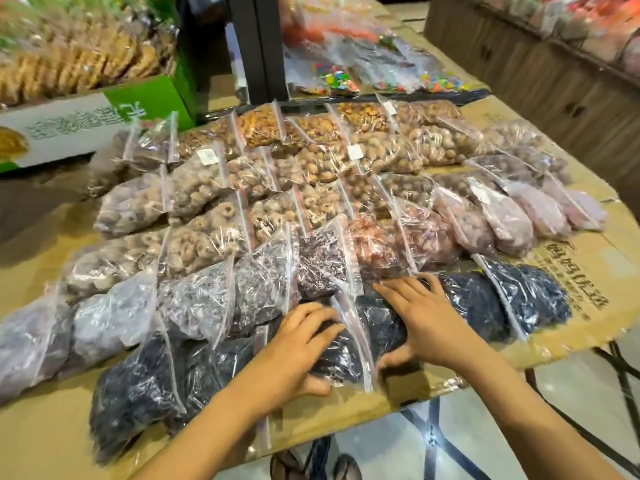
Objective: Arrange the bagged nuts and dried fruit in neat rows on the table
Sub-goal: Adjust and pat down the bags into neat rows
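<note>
Left hand (300, 344): fingers spread, palm down on a zip bag of dark dried fruit (341, 344) at the near edge, thumb tucked against its near side.
Right hand (424, 318): fingers spread over the neighbouring dark bag (384, 323), thumb hooked at its near edge; neither hand pinches anything.
Surface (52, 434): covered with flattened cardboard.
Near row: dark fruit bags (138, 386) run left to right, overlapping.
Middle rows: purplish bags (114, 317), then tan ring-shaped pieces (207, 237) and pink-red bags (377, 247).
Far rows: brown nut bags (381, 150), touching side by side.
Far left: green-and-white carton (86, 123).
Far back: black post (258, 46); bags of coloured sweets (336, 81) beyond.
</note>
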A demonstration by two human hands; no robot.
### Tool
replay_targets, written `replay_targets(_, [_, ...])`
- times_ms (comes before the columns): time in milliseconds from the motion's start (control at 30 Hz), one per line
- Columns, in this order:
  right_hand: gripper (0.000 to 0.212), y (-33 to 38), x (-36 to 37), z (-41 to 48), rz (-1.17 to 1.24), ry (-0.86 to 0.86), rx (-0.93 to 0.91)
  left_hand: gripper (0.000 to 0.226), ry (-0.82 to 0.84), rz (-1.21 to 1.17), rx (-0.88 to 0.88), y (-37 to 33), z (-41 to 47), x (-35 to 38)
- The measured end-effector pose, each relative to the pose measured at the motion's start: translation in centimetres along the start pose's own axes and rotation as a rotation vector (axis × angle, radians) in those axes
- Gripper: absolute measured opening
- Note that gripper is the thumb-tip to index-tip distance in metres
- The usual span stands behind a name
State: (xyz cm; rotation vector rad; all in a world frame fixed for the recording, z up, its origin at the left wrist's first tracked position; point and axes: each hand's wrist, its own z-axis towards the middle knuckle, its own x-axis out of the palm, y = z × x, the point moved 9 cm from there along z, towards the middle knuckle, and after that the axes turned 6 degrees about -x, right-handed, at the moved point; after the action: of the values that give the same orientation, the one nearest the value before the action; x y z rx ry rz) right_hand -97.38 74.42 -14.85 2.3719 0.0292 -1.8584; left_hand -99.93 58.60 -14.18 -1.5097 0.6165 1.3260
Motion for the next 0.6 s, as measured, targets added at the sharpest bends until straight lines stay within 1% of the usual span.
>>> replay_targets(100, [0.127,-0.1,-0.1,-0.1,0.001,0.001,-0.017,0.101,0.076,0.040,-0.004,-0.3,-0.3,0.0])
replay_targets(167, [0.128,-0.1,-0.4,-0.2,-0.010,-0.016,-0.016,0.105,0.084,0.100,-0.035,-0.6,-0.7,-0.4])
replay_targets(200, [0.126,0.2,-0.6,-0.3,-0.008,0.012,-0.013,0.105,0.072,0.101,-0.062,-0.7,-1.3,-0.8])
replay_targets(267, [0.117,0.8,-1.1,-0.7,0.001,0.072,0.020,0.105,0.017,0.107,-0.133,-0.2,-3.2,-2.1])
replay_targets(333, [0.102,1.3,-2.4,-1.7,0.008,0.056,0.056,0.109,-0.035,0.126,-0.208,1.2,-5.7,-3.5])
replay_targets(367, [0.090,2.1,-3.3,-2.3,0.023,0.009,0.066,0.113,-0.046,0.126,-0.245,2.3,-7.3,-4.1])
replay_targets(400, [0.077,3.1,-4.4,-2.9,0.058,-0.076,0.076,0.116,-0.054,0.124,-0.286,3.8,-9.1,-4.8])
replay_targets(500, [0.042,7.5,-7.5,-4.2,0.252,-0.473,0.087,0.121,-0.090,0.082,-0.426,8.8,-13.5,-7.0])
replay_targets(533, [0.036,9.5,-7.6,-3.9,0.270,-0.536,0.078,0.121,-0.107,0.041,-0.461,10.4,-14.8,-7.5])
replay_targets(567, [0.035,11.4,-6.9,-3.1,0.257,-0.534,0.076,0.120,-0.117,-0.006,-0.480,11.7,-15.9,-7.8])
replay_targets(600, [0.037,13.2,-5.7,-2.1,0.237,-0.492,0.095,0.119,-0.114,-0.045,-0.484,12.8,-16.8,-7.9])
